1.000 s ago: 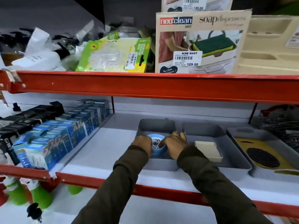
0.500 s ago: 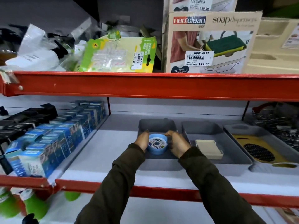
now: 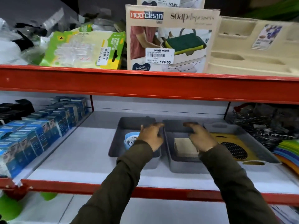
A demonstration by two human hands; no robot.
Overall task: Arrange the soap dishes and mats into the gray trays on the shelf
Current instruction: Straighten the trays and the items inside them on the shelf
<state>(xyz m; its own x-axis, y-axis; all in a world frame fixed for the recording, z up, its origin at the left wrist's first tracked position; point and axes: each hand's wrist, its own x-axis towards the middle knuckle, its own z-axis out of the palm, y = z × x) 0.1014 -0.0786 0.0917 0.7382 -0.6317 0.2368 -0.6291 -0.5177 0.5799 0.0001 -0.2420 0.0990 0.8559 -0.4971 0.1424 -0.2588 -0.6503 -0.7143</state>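
On the shelf [image 3: 68,159], the blue soap dish [image 3: 131,140] sits in the left tray [image 3: 116,143]. Both hands, left hand [image 3: 150,136] and right hand [image 3: 200,136], are spread and empty. Next, probably, straighten the cream dish [image 3: 184,147].

Red-edged shop shelving [image 3: 145,84] — white shelf boards [image 3: 77,152], pale tiled floor [image 3: 48,210] below.

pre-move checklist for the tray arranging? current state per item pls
1. Round blue soap dish sits inside left gray tray: ok.
2. Cream rectangular soap dish inside middle gray tray: ok.
3. Yellow mat with black mesh circle inside right gray tray: ok.
4. Left hand free of any item: ok.
5. Right hand free: cannot tell, it covers part of the cream dish.
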